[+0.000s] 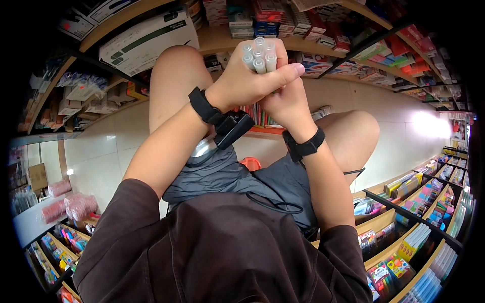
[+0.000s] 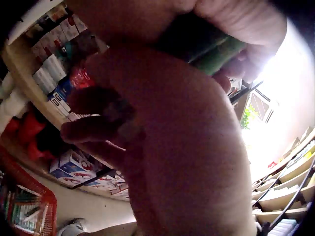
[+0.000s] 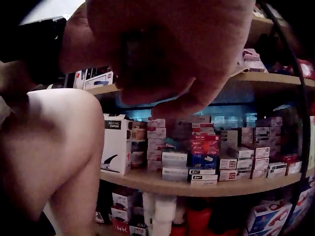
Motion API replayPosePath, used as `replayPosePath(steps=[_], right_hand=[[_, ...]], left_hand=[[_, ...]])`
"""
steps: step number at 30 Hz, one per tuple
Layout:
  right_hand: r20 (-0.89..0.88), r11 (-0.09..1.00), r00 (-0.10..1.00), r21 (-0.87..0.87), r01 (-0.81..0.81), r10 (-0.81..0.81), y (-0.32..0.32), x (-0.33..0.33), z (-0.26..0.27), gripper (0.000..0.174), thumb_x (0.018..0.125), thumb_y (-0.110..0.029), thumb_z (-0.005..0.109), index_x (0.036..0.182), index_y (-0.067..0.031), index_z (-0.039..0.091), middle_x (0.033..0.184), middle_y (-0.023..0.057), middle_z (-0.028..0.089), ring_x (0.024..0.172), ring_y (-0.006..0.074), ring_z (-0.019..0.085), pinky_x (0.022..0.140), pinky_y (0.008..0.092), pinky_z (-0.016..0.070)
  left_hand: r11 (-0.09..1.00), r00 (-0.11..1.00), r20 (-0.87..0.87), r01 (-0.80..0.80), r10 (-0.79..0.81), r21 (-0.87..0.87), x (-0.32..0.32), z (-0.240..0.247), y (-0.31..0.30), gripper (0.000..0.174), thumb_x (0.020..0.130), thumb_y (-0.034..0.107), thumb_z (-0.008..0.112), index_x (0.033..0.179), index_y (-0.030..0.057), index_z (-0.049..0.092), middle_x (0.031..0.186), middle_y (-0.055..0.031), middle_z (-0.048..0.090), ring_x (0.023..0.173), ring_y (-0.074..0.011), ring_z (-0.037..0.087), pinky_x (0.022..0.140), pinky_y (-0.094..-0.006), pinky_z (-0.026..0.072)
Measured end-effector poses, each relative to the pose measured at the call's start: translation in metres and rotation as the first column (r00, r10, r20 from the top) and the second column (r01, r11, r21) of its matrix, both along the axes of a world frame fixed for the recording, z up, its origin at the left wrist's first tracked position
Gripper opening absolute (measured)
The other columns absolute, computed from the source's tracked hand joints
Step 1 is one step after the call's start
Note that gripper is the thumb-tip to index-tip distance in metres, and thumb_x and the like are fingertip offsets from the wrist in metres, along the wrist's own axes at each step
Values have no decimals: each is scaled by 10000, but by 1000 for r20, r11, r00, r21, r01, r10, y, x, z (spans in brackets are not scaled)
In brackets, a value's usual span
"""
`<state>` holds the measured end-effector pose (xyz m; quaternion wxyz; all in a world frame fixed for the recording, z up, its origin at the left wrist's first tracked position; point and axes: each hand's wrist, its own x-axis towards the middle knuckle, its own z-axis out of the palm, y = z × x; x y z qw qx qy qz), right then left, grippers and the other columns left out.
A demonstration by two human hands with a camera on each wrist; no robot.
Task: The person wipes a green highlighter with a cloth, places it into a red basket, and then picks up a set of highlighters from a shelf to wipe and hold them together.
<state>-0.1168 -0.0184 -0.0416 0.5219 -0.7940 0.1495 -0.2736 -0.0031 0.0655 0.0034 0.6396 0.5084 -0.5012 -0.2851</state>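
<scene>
A bundle of several pens or markers with pale, translucent round ends (image 1: pixel 259 56) stands out of the clasped hands in the head view. My left hand (image 1: pixel 243 80) grips it, the thumb stretched across toward the right. Against it and partly beneath, my right hand (image 1: pixel 289 103) is curled round the lower part of the bundle; its fingertips are largely hidden. In the left wrist view, a dark green length of the bundle (image 2: pixel 219 56) shows between the hands. The right wrist view has the hands in shadow, with the bundle hard to make out.
Shelves (image 3: pixel 197 188) of small boxes stand ahead, with a large white box (image 1: pixel 151 41) at the left. A red basket (image 2: pixel 48 196) holding pens is on the floor between the legs. Compartment racks (image 1: pixel 386 222) of stationery stand at the right and lower left.
</scene>
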Motion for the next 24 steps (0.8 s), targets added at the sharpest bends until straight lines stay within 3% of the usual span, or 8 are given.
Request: replayPosePath(steps=[4, 11, 14, 15, 16, 18, 22, 24], right_hand=[[-78, 986, 995, -159, 56, -70, -3, -2, 0, 202, 747, -163, 725, 880, -19, 678, 826, 227, 690, 823, 433, 673, 704, 456, 548], [-176, 968, 974, -230, 103, -145, -2, -8, 13, 252, 727, -182, 747, 896, -9, 674, 801, 221, 687, 779, 403, 693, 693, 457, 549], [-98, 993, 993, 84, 78, -70, 4, -5, 21, 308, 738, -200, 763, 918, 26, 656, 837, 207, 705, 821, 329, 714, 741, 418, 548], [-121, 993, 992, 115, -23, 37, -2, -6, 21, 356, 808, -204, 746, 1049, 29, 626, 956, 161, 702, 872, 241, 691, 790, 368, 529], [-42, 915, 991, 391, -100, 126, -6, -6, 21, 367, 839, -208, 720, 1098, 23, 600, 977, 143, 691, 870, 231, 683, 800, 360, 522], [171, 537, 962, 803, -260, 211, -11, -7, 24, 391, 901, -216, 669, 1196, 9, 547, 1020, 108, 668, 864, 213, 667, 820, 345, 509], [236, 351, 972, 909, -226, 16, -8, -1, 23, 436, 1002, -369, 521, 1267, -23, 498, 1074, 95, 629, 900, 200, 643, 869, 373, 507], [229, 319, 973, 924, -213, -15, -5, 0, 20, 466, 1028, -409, 461, 1292, -27, 497, 1184, 120, 602, 1047, 226, 613, 936, 420, 494]], left_hand=[[997, 993, -84, 82, -82, -2, -3, 7, 2, 234, 915, 93, 732, 760, 73, 558, 720, -28, 634, 683, -105, 608, 619, -248, 487], [993, 973, -202, 104, -114, -58, -1, 7, -1, 238, 937, 128, 698, 749, 76, 562, 702, -43, 640, 673, -130, 624, 686, -286, 514], [985, 900, -419, 52, -117, -163, 3, 6, -6, 262, 938, 187, 696, 728, 71, 593, 666, -30, 624, 651, -127, 610, 731, -314, 525], [977, 839, -525, 36, -144, -211, 8, 7, -6, 269, 950, 184, 675, 723, 77, 578, 665, -28, 607, 656, -134, 600, 772, -335, 528], [967, 763, -622, 16, -177, -254, 14, 7, -7, 277, 962, 180, 653, 718, 82, 564, 663, -26, 590, 660, -141, 590, 813, -356, 531], [965, 728, -677, -85, -111, -249, 31, 6, -8, 322, 981, 176, 615, 693, 111, 487, 664, -6, 486, 687, -148, 538, 869, -386, 517], [960, 662, -746, -158, -69, -230, 35, 6, -5, 298, 1012, 215, 560, 742, 123, 475, 676, 12, 453, 711, -137, 497, 950, -385, 468], [964, 673, -738, -163, -46, -208, 28, 3, -8, 295, 1018, 218, 563, 752, 121, 479, 677, 11, 454, 722, -138, 501, 949, -382, 465]])
